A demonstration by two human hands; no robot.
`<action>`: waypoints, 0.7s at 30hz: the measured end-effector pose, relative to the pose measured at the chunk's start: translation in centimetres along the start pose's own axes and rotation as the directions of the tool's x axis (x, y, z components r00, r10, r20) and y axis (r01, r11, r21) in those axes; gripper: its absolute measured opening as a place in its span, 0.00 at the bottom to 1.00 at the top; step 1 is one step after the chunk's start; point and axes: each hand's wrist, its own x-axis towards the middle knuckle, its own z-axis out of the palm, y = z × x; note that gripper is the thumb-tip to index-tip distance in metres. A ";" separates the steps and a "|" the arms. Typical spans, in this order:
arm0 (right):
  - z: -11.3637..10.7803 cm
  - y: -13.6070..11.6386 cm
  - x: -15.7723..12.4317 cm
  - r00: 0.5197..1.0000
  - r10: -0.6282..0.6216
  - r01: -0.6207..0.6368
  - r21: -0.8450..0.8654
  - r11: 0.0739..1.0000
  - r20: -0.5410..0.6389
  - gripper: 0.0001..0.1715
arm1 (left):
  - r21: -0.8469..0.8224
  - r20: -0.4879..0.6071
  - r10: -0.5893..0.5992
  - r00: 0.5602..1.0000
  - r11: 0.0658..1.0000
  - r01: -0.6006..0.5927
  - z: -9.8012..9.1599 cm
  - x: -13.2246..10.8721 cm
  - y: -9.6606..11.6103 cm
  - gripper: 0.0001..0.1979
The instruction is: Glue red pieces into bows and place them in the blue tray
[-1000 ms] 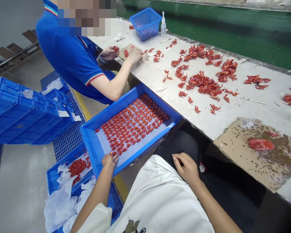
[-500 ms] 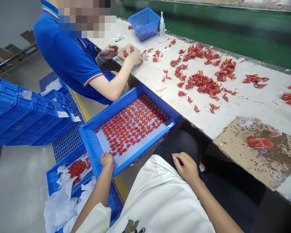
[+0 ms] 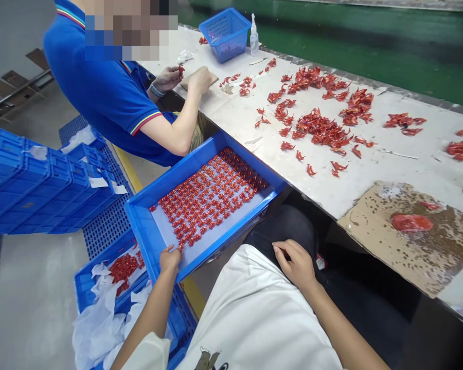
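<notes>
My left hand (image 3: 170,259) reaches over the near rim of a blue tray (image 3: 141,226). Its fingers are curled together at the nearest of the small red folded pieces (image 3: 210,195), which lie in rows on a white sheet in the tray. What the fingertips pinch is too small to make out. My right hand (image 3: 298,264) rests on my lap at the edge of my white shirt (image 3: 254,313), fingers stretched and loosely apart, holding nothing.
Loose red pieces (image 3: 320,128) are scattered over the white table (image 3: 370,174). A stained cardboard sheet (image 3: 416,236) lies at its near right. A person in a blue shirt (image 3: 108,97) works at the far left end by a blue basket (image 3: 226,33). Stacked blue crates (image 3: 34,185) stand left.
My left hand's fingers, spread a second ago, have curled together at the tray's nearest red pieces. My right hand has stayed on my lap. The other person's hands have shifted on the table.
</notes>
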 end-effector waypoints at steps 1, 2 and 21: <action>0.0 0.0 0.0 1.000 0.000 0.000 -0.001 1.000 0.000 0.08 | 0.012 0.003 -0.015 1.000 1.000 0.015 -0.1 -0.1 -0.2 0.18; 0.0 0.0 0.0 1.000 -0.001 0.001 -0.002 1.000 0.000 0.08 | 0.024 0.005 -0.030 1.000 0.999 0.030 -0.1 -0.1 -0.3 0.18; -0.1 0.0 -0.1 1.000 0.004 -0.004 0.009 1.000 0.007 0.08 | 0.108 0.052 -0.070 0.996 0.992 0.065 0.2 0.9 -0.6 0.14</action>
